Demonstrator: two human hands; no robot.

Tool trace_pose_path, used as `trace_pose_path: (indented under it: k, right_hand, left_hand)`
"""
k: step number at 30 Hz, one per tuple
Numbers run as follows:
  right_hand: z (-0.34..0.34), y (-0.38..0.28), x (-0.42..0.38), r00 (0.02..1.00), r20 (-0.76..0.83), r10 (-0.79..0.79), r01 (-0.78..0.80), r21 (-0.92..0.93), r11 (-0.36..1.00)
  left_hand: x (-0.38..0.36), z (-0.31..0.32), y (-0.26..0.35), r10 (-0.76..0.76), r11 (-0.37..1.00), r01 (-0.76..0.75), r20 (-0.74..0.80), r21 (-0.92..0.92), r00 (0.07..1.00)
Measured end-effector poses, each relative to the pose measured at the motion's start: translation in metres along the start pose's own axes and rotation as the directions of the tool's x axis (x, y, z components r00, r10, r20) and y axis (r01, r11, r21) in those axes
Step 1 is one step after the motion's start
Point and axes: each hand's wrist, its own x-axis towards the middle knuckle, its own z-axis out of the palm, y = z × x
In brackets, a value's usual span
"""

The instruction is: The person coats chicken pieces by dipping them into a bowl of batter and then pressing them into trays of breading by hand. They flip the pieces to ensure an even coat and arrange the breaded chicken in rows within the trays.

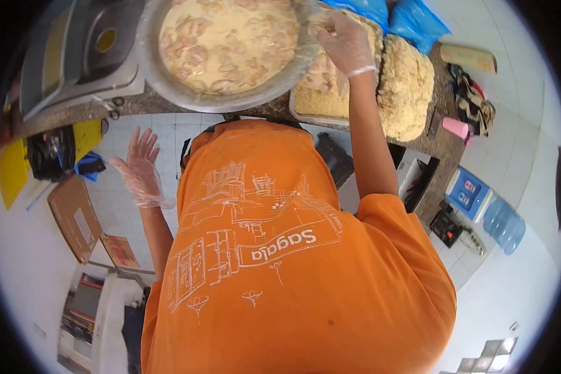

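Observation:
My left hand, in a clear plastic glove, hangs in front of the counter with its fingers spread and nothing in it. My right hand, gloved too, is over a tray of crumbs beside the bowl. Its fingers are curled together, and what they hold, if anything, is hidden. Batter-coated pieces of raw meat lie on the crumbs under this hand. To its left stands a large metal bowl filled with meat pieces in pale, creamy batter.
A heap of crumbs stands right of the tray, with blue plastic bags behind. At the left are a metal sink and scissors. A pink cup sits near the counter's right edge. Cardboard leans below left.

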Motion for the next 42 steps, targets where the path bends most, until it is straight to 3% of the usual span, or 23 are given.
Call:
trace_pose_path:
  k: [2, 6, 8, 10, 13, 17, 19, 20, 22, 23, 25, 26, 28, 29, 31, 32, 33, 34, 35, 37, 38, 40, 42]
  right_hand:
    - [0.033, -0.009, 0.030, 0.978, 0.097, -0.182, 0.197, -0.173, 0.965]
    - [0.110, -0.037, 0.063, 0.874, 0.394, -0.284, 0.377, -0.182, 0.908]
    - [0.132, -0.062, 0.069, 0.847, 0.478, -0.231, 0.382, -0.247, 0.890]
    - [0.147, -0.081, 0.074, 0.815, 0.578, -0.037, 0.351, -0.442, 0.826]
    - [0.152, -0.075, 0.091, 0.712, 0.700, 0.050, 0.407, -0.469, 0.784]
    - [0.171, -0.066, 0.070, 0.643, 0.764, 0.049, 0.489, -0.459, 0.742]
    - [0.176, -0.063, 0.063, 0.751, 0.660, 0.027, 0.403, -0.490, 0.773]
    - [0.174, -0.063, 0.064, 0.749, 0.662, 0.026, 0.406, -0.491, 0.771]
    - [0.163, -0.062, 0.065, 0.851, 0.520, 0.077, 0.198, -0.453, 0.869]
    - [0.151, -0.065, 0.069, 0.848, 0.524, 0.078, 0.201, -0.454, 0.868]
    - [0.121, -0.066, 0.078, 0.773, 0.626, 0.100, 0.056, -0.225, 0.973]
    - [0.114, -0.059, 0.081, 0.773, 0.626, 0.100, 0.058, -0.227, 0.972]
    - [0.103, -0.045, 0.086, 0.767, 0.641, -0.028, -0.049, 0.101, 0.994]
    - [0.098, -0.039, 0.086, 0.768, 0.640, -0.027, -0.048, 0.100, 0.994]
    - [0.087, -0.027, 0.086, 0.703, 0.711, 0.019, -0.256, 0.228, 0.940]
    - [0.089, -0.008, 0.087, 0.706, 0.707, 0.021, -0.255, 0.227, 0.940]
    - [0.097, 0.020, 0.089, 0.840, 0.540, -0.053, 0.027, 0.056, 0.998]
    - [0.101, 0.036, 0.090, 0.909, 0.373, -0.186, 0.266, -0.174, 0.948]
    - [0.087, 0.013, 0.082, 0.910, 0.371, -0.187, 0.266, -0.175, 0.948]
    - [0.062, -0.029, 0.062, 0.972, 0.233, 0.024, 0.113, -0.559, 0.822]
    - [0.070, -0.031, 0.060, 0.973, 0.230, 0.025, 0.111, -0.559, 0.822]
    - [0.088, -0.027, 0.047, 0.846, 0.482, -0.229, 0.464, -0.451, 0.763]
    - [0.121, -0.023, 0.042, 0.832, 0.510, -0.217, 0.502, -0.529, 0.684]
  left_hand:
    - [-0.004, -0.006, -0.002, 0.011, 1.000, -0.011, -0.033, -0.019, 0.999]
    - [-0.014, -0.018, 0.000, 0.029, 0.998, -0.035, -0.111, -0.045, 0.993]
    - [-0.018, -0.027, -0.001, 0.036, 0.997, -0.045, -0.149, -0.063, 0.988]
    - [-0.022, -0.037, -0.002, 0.040, 0.995, -0.055, -0.184, -0.081, 0.982]
    - [-0.030, -0.048, -0.006, 0.048, 0.993, -0.072, -0.228, -0.095, 0.972]
    - [-0.031, -0.053, -0.013, 0.033, 0.993, -0.062, -0.254, -0.105, 0.967]
    - [-0.027, -0.050, -0.014, 0.019, 0.991, -0.051, -0.249, -0.125, 0.968]
    - [-0.025, -0.049, -0.013, 0.022, 0.990, -0.054, -0.234, -0.131, 0.972]
    - [-0.024, -0.047, -0.010, 0.021, 0.989, -0.053, -0.223, -0.140, 0.975]
    - [-0.020, -0.046, -0.010, 0.033, 0.991, -0.059, -0.209, -0.119, 0.977]
    - [-0.017, -0.045, -0.011, 0.042, 0.993, -0.063, -0.194, -0.102, 0.980]
    - [-0.015, -0.046, -0.013, 0.044, 0.994, -0.062, -0.189, -0.089, 0.981]
    - [-0.011, -0.044, -0.013, 0.047, 0.995, -0.062, -0.182, -0.077, 0.982]
    - [-0.009, -0.042, -0.012, 0.040, 0.995, -0.054, -0.173, -0.080, 0.984]
    - [-0.006, -0.036, -0.008, 0.035, 0.995, -0.048, -0.159, -0.082, 0.987]
    - [-0.005, -0.033, -0.006, 0.037, 0.995, -0.051, -0.150, -0.086, 0.988]
    - [-0.005, -0.031, -0.004, 0.040, 0.995, -0.053, -0.142, -0.090, 0.989]
    - [-0.004, -0.030, -0.003, 0.041, 0.994, -0.054, -0.138, -0.091, 0.990]
    - [-0.003, -0.029, -0.003, 0.047, 0.995, -0.057, -0.117, -0.085, 0.992]
    - [-0.002, -0.029, -0.003, 0.053, 0.995, -0.061, -0.096, -0.080, 0.994]
    - [-0.001, -0.030, -0.005, 0.048, 0.996, -0.055, -0.097, -0.070, 0.994]
    - [0.001, -0.029, -0.008, 0.041, 0.997, -0.046, -0.089, -0.055, 0.995]
    - [0.005, -0.028, -0.008, -0.005, 0.996, -0.006, -0.110, -0.093, 0.994]
